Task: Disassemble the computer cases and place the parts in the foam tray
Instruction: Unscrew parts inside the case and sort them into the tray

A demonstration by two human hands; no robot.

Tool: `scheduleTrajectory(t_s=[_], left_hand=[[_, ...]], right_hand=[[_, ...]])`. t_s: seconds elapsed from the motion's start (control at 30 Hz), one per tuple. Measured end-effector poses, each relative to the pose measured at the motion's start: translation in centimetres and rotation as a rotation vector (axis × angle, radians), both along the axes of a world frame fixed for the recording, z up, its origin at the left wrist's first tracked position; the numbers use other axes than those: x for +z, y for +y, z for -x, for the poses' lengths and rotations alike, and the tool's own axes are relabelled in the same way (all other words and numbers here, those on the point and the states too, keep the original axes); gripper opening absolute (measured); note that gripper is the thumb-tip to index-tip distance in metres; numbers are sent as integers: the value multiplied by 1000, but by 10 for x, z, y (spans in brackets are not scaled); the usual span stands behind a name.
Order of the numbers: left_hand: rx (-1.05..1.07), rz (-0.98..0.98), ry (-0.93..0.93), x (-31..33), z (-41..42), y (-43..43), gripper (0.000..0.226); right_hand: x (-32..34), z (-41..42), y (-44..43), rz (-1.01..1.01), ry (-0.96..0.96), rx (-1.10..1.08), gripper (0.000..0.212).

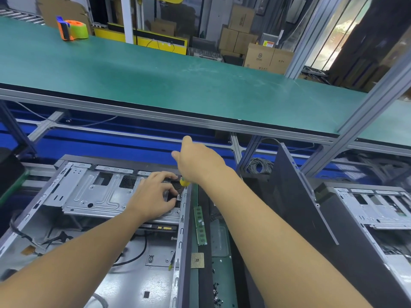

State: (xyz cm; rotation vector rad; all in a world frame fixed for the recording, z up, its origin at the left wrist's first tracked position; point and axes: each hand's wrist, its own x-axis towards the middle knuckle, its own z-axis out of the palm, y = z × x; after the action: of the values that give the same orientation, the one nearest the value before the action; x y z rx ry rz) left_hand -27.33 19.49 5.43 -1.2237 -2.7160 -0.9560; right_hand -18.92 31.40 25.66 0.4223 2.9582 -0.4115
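My right grip [200, 161] clasps a yellow-handled screwdriver [184, 182]; my left grip [153, 196] lies spread on the grey steel computer case [93, 196], a green memory stick [200, 225] just beside.

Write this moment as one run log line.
left hand: presses on drive cage | right hand: grips screwdriver at cage's right end | RAM stick, CPU: lying right of case
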Motion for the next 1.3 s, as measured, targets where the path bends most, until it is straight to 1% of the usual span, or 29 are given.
scheduleTrajectory(t_s=[0.03, 0.07, 0.2, 0.33, 0.37, 0.47, 0.5, 0.57, 0.67, 0.9, 1.03, 1.13, 1.2, 1.3], left_hand=[[-3, 6, 3, 0, 0, 0, 14], [-2, 10, 8, -1, 0, 0, 13], [-3, 17, 36, 0, -1, 1, 12], [-9, 10, 49, 2, -3, 1, 18], [-10, 13, 51, 2, -4, 1, 19], [-6, 11, 43, 3, -5, 1, 26], [-7, 4, 38, 4, -5, 1, 27], [-16, -5, 57, 5, -6, 1, 25], [-14, -10, 97, 5, -7, 1, 18], [-5, 0, 115, 6, -10, 1, 24], [-15, 8, 156, 8, -10, 2, 18], [-19, 18, 162, 10, -10, 1, 21], [-8, 11, 121, 14, -11, 1, 23], [23, -32, 80, 21, -16, -2, 17]], right_hand=[[0, 1, 2, -3, 5, 23, 24], [1, 1, 3, 6, -4, 40, 20], [5, 1, 5, 106, -90, 42, 26], [-5, -1, 4, 58, 6, -8, 37], [-7, -1, 4, 55, 40, -13, 36], [-7, -1, 4, 100, 112, -23, 18], [-6, -1, 4, 122, 122, -34, 16], [-4, -2, 3, 151, 137, -53, 16], [-1, -3, 3, 142, 152, -61, 17], [1, -5, 5, 164, 164, -84, 18], [0, -7, 5, 208, 167, -84, 17], [0, -10, 5, 217, 180, -101, 17], [3, -14, 7, 195, 238, -135, 16], [11, -26, 14, 159, 422, -193, 8]])
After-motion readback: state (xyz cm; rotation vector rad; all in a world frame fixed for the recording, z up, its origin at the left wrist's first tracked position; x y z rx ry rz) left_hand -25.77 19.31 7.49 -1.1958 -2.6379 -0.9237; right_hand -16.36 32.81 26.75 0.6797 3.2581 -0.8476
